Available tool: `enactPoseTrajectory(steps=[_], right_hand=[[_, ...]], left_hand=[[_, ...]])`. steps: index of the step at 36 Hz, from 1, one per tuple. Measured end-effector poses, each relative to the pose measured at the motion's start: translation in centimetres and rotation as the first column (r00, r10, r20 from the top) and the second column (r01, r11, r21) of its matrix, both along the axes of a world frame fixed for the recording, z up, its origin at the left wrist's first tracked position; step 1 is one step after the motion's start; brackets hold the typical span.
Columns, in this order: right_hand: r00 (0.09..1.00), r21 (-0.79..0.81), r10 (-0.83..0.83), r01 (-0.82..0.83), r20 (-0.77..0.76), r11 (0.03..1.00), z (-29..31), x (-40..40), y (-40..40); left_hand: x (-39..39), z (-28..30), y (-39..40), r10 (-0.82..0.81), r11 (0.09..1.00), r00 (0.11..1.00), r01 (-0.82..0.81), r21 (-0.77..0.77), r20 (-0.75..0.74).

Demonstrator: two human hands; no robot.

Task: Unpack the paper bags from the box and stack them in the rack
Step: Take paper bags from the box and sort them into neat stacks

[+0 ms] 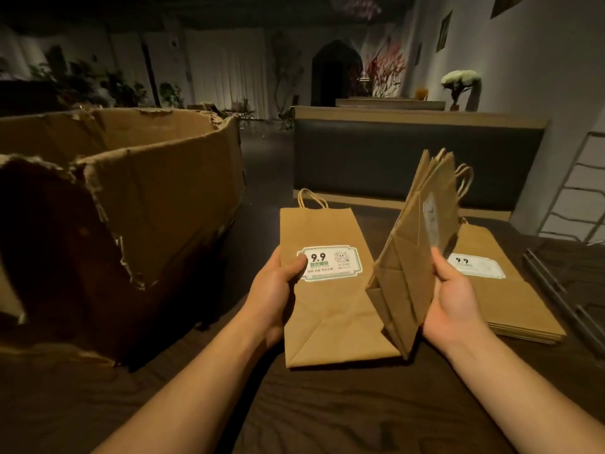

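Kraft-brown paper, matte and creased along sharp fold lines, is held in both hands near the centre of the frame. A flat bag (327,290) lying on the counter (327,414) is pinched at its left edge by the left hand (278,290), the thumb pressed onto the corner of a white label with a green border and the figures 9.9. A bundle of folded bags (415,250) is gripped on edge by the right hand (455,299), fingers curled round its right side; the bundle is tilted up from the counter, its twisted paper handles fanned at the top. Just to the right, a low stack of flat bags (520,309) is seen lying on the counter, a similar label facing up.

At the left of the frame a large cardboard box (140,204) is set on the same counter, its corrugated walls ragged and torn along the rims. Thin metal rods (556,290) are laid at the right edge, and a white wire rack (576,191) is leaned by the wall at the right of the frame.

Dark wood grain is shown across the counter. Beyond it, a dark padded bench back (415,152), pale curtains, potted plants and white flowers are dimly lit in the room.
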State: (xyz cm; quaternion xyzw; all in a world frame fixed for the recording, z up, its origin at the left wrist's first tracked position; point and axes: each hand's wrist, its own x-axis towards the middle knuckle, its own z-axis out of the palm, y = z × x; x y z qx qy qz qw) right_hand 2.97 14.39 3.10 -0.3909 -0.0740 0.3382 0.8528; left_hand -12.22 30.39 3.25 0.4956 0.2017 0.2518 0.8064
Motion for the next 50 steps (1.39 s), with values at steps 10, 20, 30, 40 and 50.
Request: enactPoseTrajectory(steps=[10,20,30,40,50], right_hand=[[0.942,-0.224,-0.009,0.089,0.337,0.971,-1.2,-1.8,1.5],[0.770,-0.263,0.025,0.186,0.637,0.947,1.2,-2.5,1.8],[0.579,-0.286,0.104,0.233,0.809,0.929,2.0,-3.5,1.5],[0.652,-0.213,0.067,0.147,0.755,0.966,1.1,-3.8,1.0],[0.728,-0.323,0.100,0.173,0.679,0.931,0.5,-4.8,0.5]], left_hand=[[0.0,-0.1,-0.8,-0.129,0.975,0.991,0.133,0.180,-0.033],[-0.2,0.0,-0.4,-0.137,0.896,0.989,0.099,0.432,0.057],[-0.9,1.5,-0.5,0.013,0.639,0.992,-0.103,0.762,0.124],[-1.0,1.4,-0.8,-0.016,0.655,0.999,-0.013,0.755,0.031],[-0.2,0.2,-1.3,0.063,0.768,0.998,-0.064,0.637,0.024]])
